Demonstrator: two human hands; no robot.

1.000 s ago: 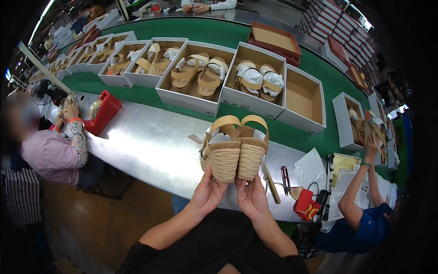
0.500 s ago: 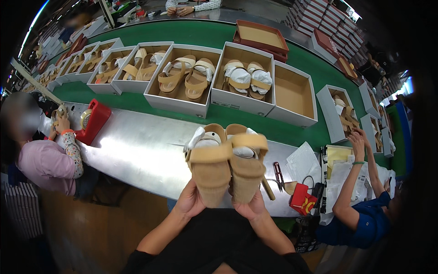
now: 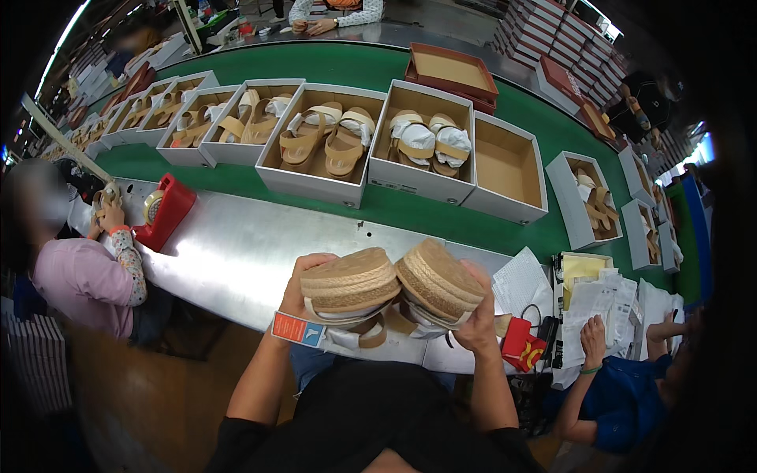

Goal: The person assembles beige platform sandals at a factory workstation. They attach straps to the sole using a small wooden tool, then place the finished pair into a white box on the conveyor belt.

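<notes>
A pair of tan platform sandals is held above the metal bench, soles turned upward and woven rope-like sides showing. My left hand (image 3: 293, 290) grips the left sandal (image 3: 351, 282) at its outer end. Closed round the outer side of the right sandal (image 3: 440, 285) is my right hand (image 3: 478, 319). White stuffing and straps hang below both sandals. An orange-and-blue tag (image 3: 298, 329) dangles from the left one, beside my left wrist. The two sandals nearly touch in the middle.
Open white boxes of sandals (image 3: 319, 146) line the green conveyor; one box (image 3: 509, 169) shows its bare brown bottom. A red tape dispenser (image 3: 164, 213) stands left, papers (image 3: 524, 284) and a red item (image 3: 520, 345) right. Co-workers sit at both sides (image 3: 87, 276) and across.
My hands have tipped the sandals over, from tops and straps showing to soles up, and turned them apart. The tag has come into sight. The right co-worker's hand has left the box for the papers.
</notes>
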